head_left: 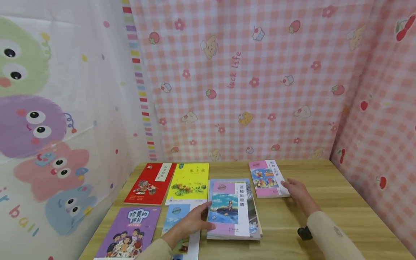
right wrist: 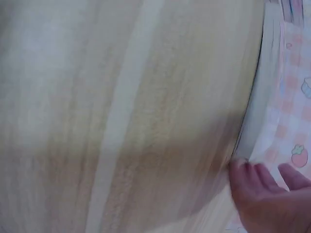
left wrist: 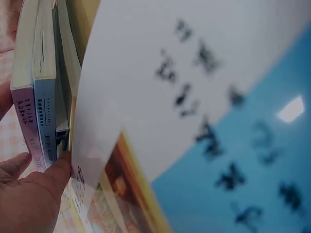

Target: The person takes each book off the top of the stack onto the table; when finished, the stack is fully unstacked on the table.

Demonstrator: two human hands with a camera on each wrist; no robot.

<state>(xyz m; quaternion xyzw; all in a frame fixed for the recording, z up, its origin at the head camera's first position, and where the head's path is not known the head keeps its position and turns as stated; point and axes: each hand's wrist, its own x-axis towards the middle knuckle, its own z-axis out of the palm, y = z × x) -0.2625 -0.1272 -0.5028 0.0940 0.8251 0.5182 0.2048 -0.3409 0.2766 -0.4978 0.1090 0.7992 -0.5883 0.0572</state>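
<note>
My left hand (head_left: 195, 219) lies at the left edge of a book stack, its fingertips touching the top book (head_left: 224, 209), a pink-and-white one with a girl over blue water. In the left wrist view, fingers rest against the pink spine (left wrist: 26, 116) and blue spine (left wrist: 44, 121). At the back, my right hand (head_left: 298, 191) touches the right edge of a pink-and-white book (head_left: 264, 178) lying flat. In the right wrist view the fingers (right wrist: 248, 179) meet that book's edge at the tabletop, with the thumb apart. Beneath my left forearm lies a partly hidden blue-and-white book (head_left: 177, 213).
A red book (head_left: 149, 184), a yellow book (head_left: 188, 182) and a purple book (head_left: 130, 231) lie flat on the left of the wooden table (head_left: 328, 187). Patterned curtains (head_left: 253, 90) border the table. A small black object (head_left: 304, 233) sits under my right forearm.
</note>
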